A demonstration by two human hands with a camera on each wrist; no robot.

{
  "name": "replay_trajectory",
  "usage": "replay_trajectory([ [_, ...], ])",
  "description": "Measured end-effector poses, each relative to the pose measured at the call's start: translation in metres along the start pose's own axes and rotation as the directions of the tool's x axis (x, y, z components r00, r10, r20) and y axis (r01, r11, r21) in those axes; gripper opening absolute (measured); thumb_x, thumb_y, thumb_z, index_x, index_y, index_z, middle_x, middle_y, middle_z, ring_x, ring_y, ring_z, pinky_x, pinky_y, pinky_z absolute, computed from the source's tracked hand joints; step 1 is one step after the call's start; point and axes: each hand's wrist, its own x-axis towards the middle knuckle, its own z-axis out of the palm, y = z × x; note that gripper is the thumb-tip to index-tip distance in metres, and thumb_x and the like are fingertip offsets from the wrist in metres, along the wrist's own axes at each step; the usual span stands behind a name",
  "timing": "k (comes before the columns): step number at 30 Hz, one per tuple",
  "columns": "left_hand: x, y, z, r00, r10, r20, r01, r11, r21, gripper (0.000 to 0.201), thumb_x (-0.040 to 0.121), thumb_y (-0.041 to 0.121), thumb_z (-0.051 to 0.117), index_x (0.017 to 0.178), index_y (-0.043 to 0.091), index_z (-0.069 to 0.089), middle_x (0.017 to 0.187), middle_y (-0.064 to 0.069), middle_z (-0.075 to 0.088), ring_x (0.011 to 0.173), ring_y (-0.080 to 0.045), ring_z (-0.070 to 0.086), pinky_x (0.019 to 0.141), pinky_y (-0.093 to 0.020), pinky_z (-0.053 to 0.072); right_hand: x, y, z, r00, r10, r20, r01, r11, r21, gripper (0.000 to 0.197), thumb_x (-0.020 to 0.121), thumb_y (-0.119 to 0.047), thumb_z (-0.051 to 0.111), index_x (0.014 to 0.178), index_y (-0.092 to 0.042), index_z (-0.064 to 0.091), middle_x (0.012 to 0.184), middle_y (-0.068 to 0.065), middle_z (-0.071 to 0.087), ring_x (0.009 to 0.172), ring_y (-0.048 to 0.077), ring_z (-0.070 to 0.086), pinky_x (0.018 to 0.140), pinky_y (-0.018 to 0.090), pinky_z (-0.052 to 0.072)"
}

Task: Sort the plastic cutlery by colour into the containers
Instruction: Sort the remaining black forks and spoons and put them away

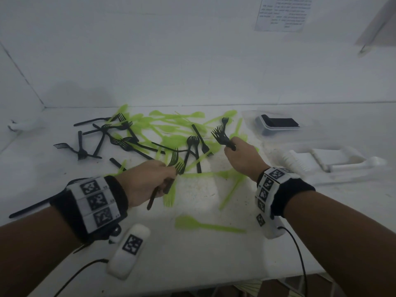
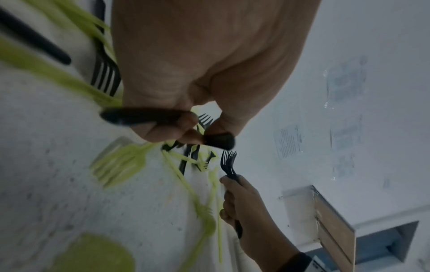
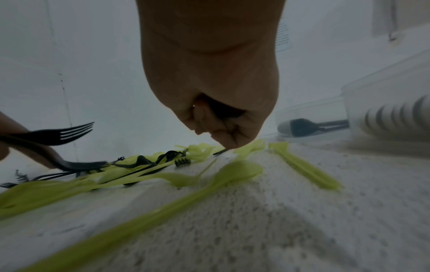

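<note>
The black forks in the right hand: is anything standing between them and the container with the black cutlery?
Nothing visible does. The right hand holds the black forks raised above the green cutlery; the clear container sits to its right across bare table.

Bare table [image 1: 199, 256] near the front edge, one green knife [image 1: 205, 225] only. Farther back, dense cutlery heap [image 1: 154, 136]; containers [image 1: 278, 127] blocking right side.

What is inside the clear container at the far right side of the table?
The clear container holds black cutlery; the right wrist view shows dark handles and one rounded end. The cloudy wall blurs it, so the number and types of pieces cannot be told.
</note>
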Motion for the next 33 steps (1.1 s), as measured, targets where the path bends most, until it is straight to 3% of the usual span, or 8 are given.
replay_trajectory([
  [5, 0.011, 0.003, -0.003, 0.995, -0.057, 0.080, 0.074, 0.972, -0.222, 0.006, 0.092, 0.003, 0.051, 0.088, 0.002, 0.054, 0.072, -0.004, 0.033, 0.060, -0.015, 0.033, 0.063, -0.031, 0.033, 0.024, 0.011, -0.011, 0.997, -0.040, -0.067, 0.032, 0.993, -0.112, 0.021, 0.101, -0.027, 0.047, 0.094, -0.011, 0.058, 0.084, 0.005, 0.065, 0.075, 0.025, 0.061, 0.069, 0.040, 0.052],
  [7, 0.016, 0.007, 0.004, 0.993, -0.105, 0.060, 0.116, 0.963, -0.242, 0.019, 0.095, 0.003, 0.045, 0.101, -0.005, 0.062, 0.071, -0.004, 0.030, 0.059, -0.016, 0.028, 0.063, -0.031, 0.030, 0.039, 0.018, -0.016, 0.995, -0.055, -0.082, 0.043, 0.989, -0.141, 0.024, 0.102, -0.028, 0.047, 0.088, -0.011, 0.056, 0.077, 0.002, 0.060, 0.070, 0.022, 0.056, 0.063, 0.035, 0.046],
  [11, 0.040, 0.022, 0.021, 0.989, -0.066, -0.136, 0.037, 0.977, -0.209, 0.023, 0.091, 0.000, 0.045, 0.074, 0.014, 0.039, 0.073, -0.004, 0.028, 0.060, -0.016, 0.029, 0.057, -0.030, 0.033, 0.076, 0.025, -0.020, 0.994, -0.109, -0.026, 0.103, 0.979, -0.177, 0.024, 0.103, -0.031, 0.049, 0.084, -0.017, 0.056, 0.075, -0.003, 0.057, 0.070, 0.021, 0.055, 0.058, 0.031, 0.036],
  [15, 0.066, 0.042, 0.032, 0.942, 0.169, -0.291, -0.119, 0.976, 0.182, 0.009, 0.104, 0.014, 0.045, 0.103, 0.007, 0.050, 0.083, -0.007, 0.054, 0.063, -0.015, 0.049, 0.049, -0.020, 0.043, 0.115, 0.024, -0.019, 0.984, -0.148, 0.103, 0.164, 0.970, -0.181, 0.018, 0.101, -0.026, 0.054, 0.113, -0.023, 0.067, 0.097, -0.002, 0.066, 0.087, 0.022, 0.061, 0.068, 0.028, 0.041],
  [19, 0.096, 0.055, 0.026, 0.881, 0.464, -0.093, -0.224, 0.581, 0.782, 0.012, 0.100, 0.031, 0.056, 0.103, 0.020, 0.059, 0.072, 0.006, 0.059, 0.058, -0.014, 0.052, 0.053, -0.027, 0.038, 0.142, 0.025, -0.014, 0.950, -0.143, 0.279, 0.223, 0.934, -0.281, 0.025, 0.099, -0.028, 0.059, 0.122, -0.021, 0.067, 0.110, 0.001, 0.066, 0.104, 0.025, 0.063, 0.083, 0.034, 0.049],
  [24, 0.136, 0.075, 0.026, 0.924, 0.366, 0.106, -0.138, 0.062, 0.989, 0.037, 0.101, 0.029, 0.046, 0.136, 0.034, 0.057, 0.094, 0.003, 0.063, 0.079, -0.020, 0.055, 0.064, -0.031, 0.043, 0.154, 0.032, -0.009, 0.942, -0.134, 0.309, 0.240, 0.910, -0.337, 0.009, 0.099, -0.029, 0.050, 0.098, -0.021, 0.054, 0.083, -0.005, 0.054, 0.075, 0.016, 0.055, 0.063, 0.032, 0.039],
  [28, 0.162, 0.081, 0.037, 0.940, 0.265, 0.216, -0.184, -0.140, 0.973, 0.047, 0.104, 0.025, 0.040, 0.150, 0.037, 0.042, 0.094, 0.000, 0.057, 0.078, -0.023, 0.052, 0.060, -0.031, 0.037, 0.160, 0.033, -0.008, 0.926, -0.123, 0.356, 0.262, 0.889, -0.374, 0.006, 0.100, -0.023, 0.050, 0.101, -0.017, 0.051, 0.092, 0.002, 0.056, 0.086, 0.025, 0.056, 0.072, 0.032, 0.042],
  [33, 0.173, 0.082, 0.030, 0.893, 0.290, 0.343, -0.263, -0.282, 0.923, 0.027, 0.106, 0.025, 0.041, 0.127, 0.019, 0.056, 0.107, -0.005, 0.063, 0.090, -0.028, 0.063, 0.064, -0.034, 0.043, 0.162, 0.032, -0.006, 0.933, -0.091, 0.349, 0.227, 0.900, -0.373, 0.005, 0.099, -0.016, 0.052, 0.097, -0.011, 0.053, 0.083, 0.002, 0.052, 0.084, 0.026, 0.055, 0.071, 0.032, 0.042],
])
